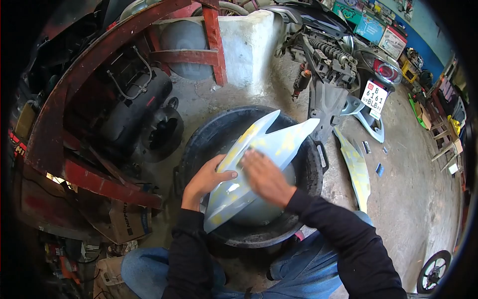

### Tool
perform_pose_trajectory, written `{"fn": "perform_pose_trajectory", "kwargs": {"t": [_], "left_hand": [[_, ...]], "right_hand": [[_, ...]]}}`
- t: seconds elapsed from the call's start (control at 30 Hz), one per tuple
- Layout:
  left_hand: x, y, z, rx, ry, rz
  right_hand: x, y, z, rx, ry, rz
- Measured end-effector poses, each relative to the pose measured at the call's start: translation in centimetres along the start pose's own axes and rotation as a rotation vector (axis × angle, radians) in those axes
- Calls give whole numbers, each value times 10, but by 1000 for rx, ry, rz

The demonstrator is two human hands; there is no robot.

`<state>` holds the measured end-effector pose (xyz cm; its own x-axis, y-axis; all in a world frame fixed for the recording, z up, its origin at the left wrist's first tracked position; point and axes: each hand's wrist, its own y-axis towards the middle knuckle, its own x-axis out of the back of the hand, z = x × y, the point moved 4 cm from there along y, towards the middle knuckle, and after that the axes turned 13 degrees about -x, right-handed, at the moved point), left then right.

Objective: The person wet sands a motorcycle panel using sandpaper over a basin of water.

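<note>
A pale blue-grey panel with yellow patches [286,142] is held over a black round tub [191,149], tilted, its pointed ends toward the upper right. My left hand [206,179] grips the panel's left edge, thumb on top. My right hand [264,177] lies on the panel's face, slightly blurred, its fingers stretched and close together. Whether anything is under the right palm is hidden. Cloudy water [259,212] shows in the bottom of the tub, below the panel.
A similar yellow-patched panel [356,172] lies on the floor right of the tub. A partly dismantled motorcycle [331,65] stands beyond. Left are a red wooden frame [114,184] and a black compressor tank [144,102]. Small blue pieces lie at the right.
</note>
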<state>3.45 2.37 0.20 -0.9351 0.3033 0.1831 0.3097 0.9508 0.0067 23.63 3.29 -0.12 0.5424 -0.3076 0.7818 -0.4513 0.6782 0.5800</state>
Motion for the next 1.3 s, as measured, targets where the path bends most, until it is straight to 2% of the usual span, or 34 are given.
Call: {"fn": "perform_pose_trajectory", "kwargs": {"t": [0.1, 0.13, 0.2, 0.33, 0.4, 0.47, 0.53, 0.6, 0.67, 0.73, 0.83, 0.93, 1.0, 1.07, 1.17, 1.3], "left_hand": [[-1, 0, 4, 26, -84, -4], [-2, -1, 4, 29, -80, -11], [-3, 0, 0, -6, 32, -26], [-1, -1, 1, -8, 22, -35], [-3, 0, 1, -5, 35, -34], [-4, -1, 1, -2, 47, -33], [-2, -1, 0, 4, 28, -43], [-3, 0, -3, 2, 35, -36], [-5, -3, 0, 11, 36, -34], [-4, -1, 1, -14, 48, -24], [-3, 0, 2, 4, 10, -22], [-4, 0, 5, 11, 14, -22], [-3, -1, 6, 0, 18, -25], [-1, 2, 5, -16, 33, -28], [-2, -2, 9, 7, 8, -38], [-1, 2, 8, 13, -23, -16]], "right_hand": [[8, 7, 0, 60, 6, 46], [7, 17, -14, -37, -26, 77], [11, 16, -9, -65, -63, 35], [3, 3, 4, -2, 0, 61], [5, 17, -21, -125, -75, 9], [-1, 7, -5, -140, -80, 0], [1, -6, 23, -67, 2, 33], [4, 6, 9, -57, 31, 45], [6, 19, -12, -159, -67, 12], [2, 11, 2, -134, -110, -36], [1, 11, 0, -8, 2, -18], [4, 19, -8, -108, -41, -33], [2, 1, 20, 55, -21, -29], [-5, -1, 9, 59, 28, -15], [1, 21, -22, -135, -36, -20], [-5, -6, 22, 3, 67, 29]]}}
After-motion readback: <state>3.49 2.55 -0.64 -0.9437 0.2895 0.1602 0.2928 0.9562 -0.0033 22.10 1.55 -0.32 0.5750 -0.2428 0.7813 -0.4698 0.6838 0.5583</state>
